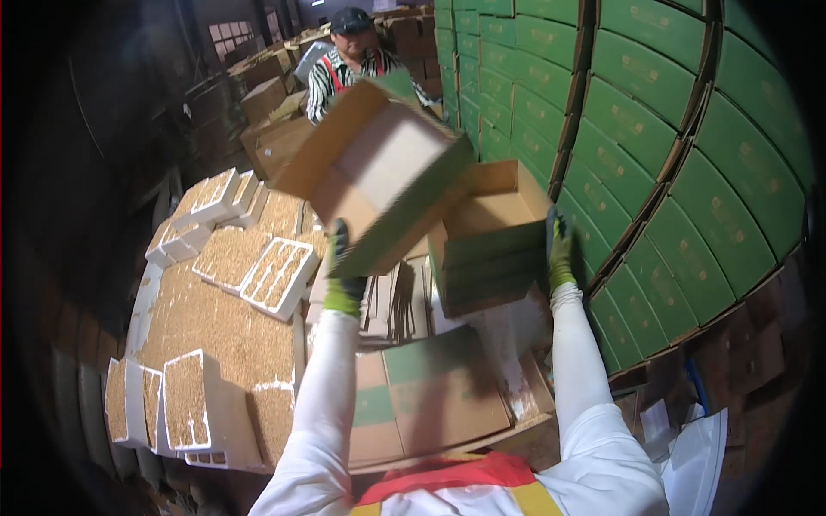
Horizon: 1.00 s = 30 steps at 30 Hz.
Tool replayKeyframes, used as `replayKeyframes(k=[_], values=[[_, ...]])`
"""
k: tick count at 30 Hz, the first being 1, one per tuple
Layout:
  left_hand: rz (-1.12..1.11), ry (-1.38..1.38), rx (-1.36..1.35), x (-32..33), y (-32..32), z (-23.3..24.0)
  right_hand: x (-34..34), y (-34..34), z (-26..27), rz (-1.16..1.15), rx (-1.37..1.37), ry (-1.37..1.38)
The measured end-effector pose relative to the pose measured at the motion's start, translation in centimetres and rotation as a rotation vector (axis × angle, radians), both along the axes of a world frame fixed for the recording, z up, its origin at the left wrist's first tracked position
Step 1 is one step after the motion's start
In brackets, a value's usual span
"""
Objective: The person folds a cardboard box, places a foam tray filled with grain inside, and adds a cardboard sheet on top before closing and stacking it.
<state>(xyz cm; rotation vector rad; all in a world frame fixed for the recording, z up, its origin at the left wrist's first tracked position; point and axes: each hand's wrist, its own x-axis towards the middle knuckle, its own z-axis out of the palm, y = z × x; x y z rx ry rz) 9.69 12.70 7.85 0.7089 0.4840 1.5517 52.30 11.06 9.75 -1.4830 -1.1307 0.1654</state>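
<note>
My left hand (345, 267), in a green and dark glove, grips the near corner of a tilted, open green cardboard box (400, 161) with a tan inside. My right hand (560, 248), gloved alike, is at the right side of a second open green box (493, 258), lower and to the right; whether its fingers grip the wall is hard to tell. Below both boxes, flat cardboard pieces (445, 387) with green panels lie on the worktable, and a bundle of thin cardboard sheets (400, 297) is behind them.
White trays (277, 271) filled with tan granular material stand on a bed of the same material (206, 322) at left. Stacked green boxes (639, 129) form a wall at right. A person (348, 58) in a dark cap stands beyond the tilted box.
</note>
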Motion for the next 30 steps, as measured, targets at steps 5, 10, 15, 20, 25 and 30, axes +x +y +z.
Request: replayKeyframes(k=[5, 10, 15, 20, 25, 30], values=[[-0.070, 0.631, -0.266, 19.2, -1.4, 7.1, 8.2, 3.0, -12.0, 0.038, 0.038, 0.026], [0.111, 0.614, -0.211, 21.2, 0.9, 5.4, 6.3, 4.7, -14.7, 0.186, 0.125, 0.121], [-0.078, 0.393, -0.438, 19.0, -3.3, 6.6, 7.5, 1.2, -12.7, -0.072, -0.050, 0.103], [0.578, 1.123, -0.175, 4.4, -20.9, -5.8, -0.3, -13.5, -7.9, 0.431, -0.136, 0.264], [0.433, 1.500, -0.993, 1.7, -42.1, -12.5, -4.9, -30.0, -17.7, 0.395, -0.831, -0.477], [0.417, 1.715, -0.348, -1.0, -44.7, -3.9, -6.0, -28.0, -5.2, 0.616, -0.949, -0.370]])
